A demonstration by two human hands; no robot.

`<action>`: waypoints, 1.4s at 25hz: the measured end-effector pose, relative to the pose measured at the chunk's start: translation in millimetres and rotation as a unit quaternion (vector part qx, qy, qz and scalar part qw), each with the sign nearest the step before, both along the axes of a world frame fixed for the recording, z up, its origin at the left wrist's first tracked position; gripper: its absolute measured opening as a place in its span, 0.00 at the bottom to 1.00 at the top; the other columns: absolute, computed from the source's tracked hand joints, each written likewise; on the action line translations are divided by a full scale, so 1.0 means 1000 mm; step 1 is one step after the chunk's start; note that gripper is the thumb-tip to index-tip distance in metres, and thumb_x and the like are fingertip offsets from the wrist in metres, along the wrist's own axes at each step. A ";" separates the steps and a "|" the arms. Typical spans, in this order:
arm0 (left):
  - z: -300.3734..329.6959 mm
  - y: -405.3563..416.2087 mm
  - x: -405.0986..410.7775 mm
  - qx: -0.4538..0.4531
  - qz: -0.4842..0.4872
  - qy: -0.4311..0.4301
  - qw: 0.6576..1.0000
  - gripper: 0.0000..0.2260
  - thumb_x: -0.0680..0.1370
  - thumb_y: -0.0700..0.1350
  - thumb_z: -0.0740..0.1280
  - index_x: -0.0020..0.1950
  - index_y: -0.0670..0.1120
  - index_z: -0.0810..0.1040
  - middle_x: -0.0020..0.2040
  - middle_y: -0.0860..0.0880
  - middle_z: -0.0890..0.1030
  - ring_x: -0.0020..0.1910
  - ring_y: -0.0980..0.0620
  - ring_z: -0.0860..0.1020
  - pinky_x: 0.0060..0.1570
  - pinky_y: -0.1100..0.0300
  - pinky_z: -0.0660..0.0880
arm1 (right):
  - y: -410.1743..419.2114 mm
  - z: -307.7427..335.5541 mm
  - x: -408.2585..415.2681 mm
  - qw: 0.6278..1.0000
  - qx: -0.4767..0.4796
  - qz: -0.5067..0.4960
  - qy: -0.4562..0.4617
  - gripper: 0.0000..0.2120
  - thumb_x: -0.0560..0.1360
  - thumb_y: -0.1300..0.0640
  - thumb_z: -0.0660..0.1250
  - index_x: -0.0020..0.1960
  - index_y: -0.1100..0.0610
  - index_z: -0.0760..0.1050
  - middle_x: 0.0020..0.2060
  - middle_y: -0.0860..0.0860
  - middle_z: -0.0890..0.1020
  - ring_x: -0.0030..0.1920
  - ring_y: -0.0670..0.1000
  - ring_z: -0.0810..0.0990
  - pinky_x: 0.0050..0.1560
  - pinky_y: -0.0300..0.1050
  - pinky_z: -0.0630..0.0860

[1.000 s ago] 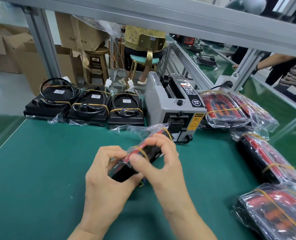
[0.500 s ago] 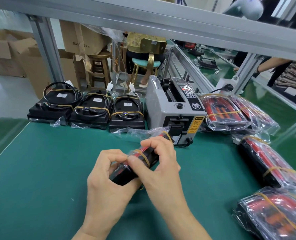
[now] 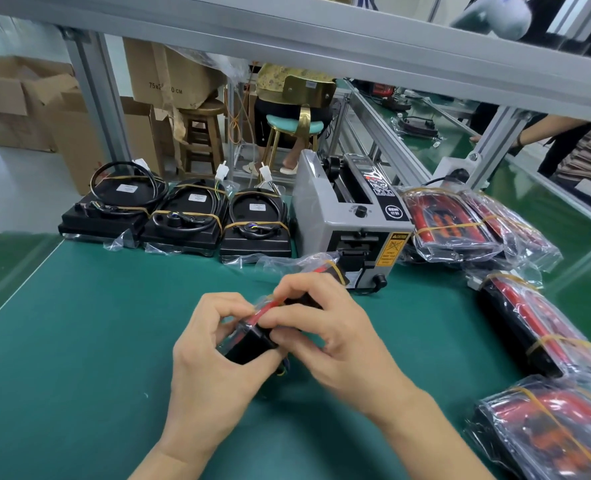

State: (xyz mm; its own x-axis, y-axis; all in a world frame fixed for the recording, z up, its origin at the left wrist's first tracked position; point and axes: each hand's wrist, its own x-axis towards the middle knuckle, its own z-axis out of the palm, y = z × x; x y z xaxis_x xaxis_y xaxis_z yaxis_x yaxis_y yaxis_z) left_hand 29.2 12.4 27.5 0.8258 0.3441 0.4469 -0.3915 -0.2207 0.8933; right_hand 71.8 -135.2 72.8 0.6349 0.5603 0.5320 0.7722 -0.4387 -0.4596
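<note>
Lining the back left: three black units (image 3: 183,223) sat side by side on the green worktop (image 3: 79,341). Each carried a coiled cable strapped down by a yellow rubber band.
Left hand: the left hand (image 3: 214,362) gripped the near, lower end of the bagged black part (image 3: 252,341), with its fingers curled round that end.
Bagged black part: it was held in the middle of the scene, between both hands and just above the worktop. Its far end tilted up toward the grey tape machine (image 3: 342,216). A red wire ran along its top under the clear plastic, and a yellow band circled the far end.
Right hand: the right hand (image 3: 335,337) pinched the plastic over the red wire between thumb and forefinger, its other fingers curled over the part.
Grey tape machine: it stood just behind the hands, beside the rightmost black unit, with a yellow caution label on its front.
Right edge: bagged red-and-black bundles (image 3: 449,223) lay along the worktop, each held by yellow bands.
</note>
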 end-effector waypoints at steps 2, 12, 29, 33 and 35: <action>0.000 0.002 0.001 0.004 0.000 0.007 1.000 0.19 0.58 0.50 0.75 0.45 0.57 0.75 0.47 0.53 0.78 0.50 0.56 0.79 0.52 0.69 0.75 | -0.002 0.007 0.011 0.998 -0.038 0.033 -0.046 0.05 0.75 0.61 0.70 0.50 0.57 0.84 0.48 0.52 0.80 0.48 0.53 0.77 0.50 0.49 0.74; 0.003 0.003 0.002 0.008 0.001 0.014 1.000 0.19 0.57 0.50 0.76 0.45 0.57 0.75 0.47 0.56 0.78 0.47 0.57 0.80 0.50 0.71 0.74 | -0.010 0.002 0.027 0.990 -0.038 0.069 -0.117 0.05 0.76 0.63 0.68 0.44 0.63 0.82 0.46 0.55 0.82 0.45 0.55 0.78 0.48 0.46 0.75; 0.071 0.002 0.028 0.527 -0.044 0.083 0.844 0.24 0.76 0.63 0.59 0.70 0.57 0.68 0.63 0.58 0.73 0.61 0.53 0.73 0.58 0.61 0.67 | -0.045 -0.017 0.038 0.919 0.127 -0.036 0.371 0.15 0.75 0.52 0.69 0.60 0.41 0.76 0.58 0.40 0.81 0.61 0.40 0.77 0.64 0.39 0.71; 0.069 0.006 0.041 0.485 -0.043 0.148 0.861 0.21 0.74 0.63 0.62 0.67 0.64 0.68 0.56 0.62 0.75 0.55 0.58 0.75 0.48 0.62 0.69 | -0.059 -0.022 0.047 0.876 0.252 -0.248 0.329 0.07 0.77 0.53 0.67 0.43 0.44 0.82 0.38 0.34 0.83 0.44 0.37 0.79 0.50 0.37 0.75; 0.067 0.003 0.041 0.472 -0.029 0.154 0.868 0.20 0.73 0.63 0.65 0.64 0.65 0.71 0.54 0.62 0.76 0.53 0.57 0.75 0.47 0.61 0.68 | -0.064 -0.020 0.058 0.843 0.292 -0.340 0.298 0.09 0.76 0.56 0.68 0.39 0.48 0.82 0.28 0.36 0.78 0.33 0.38 0.74 0.41 0.39 0.70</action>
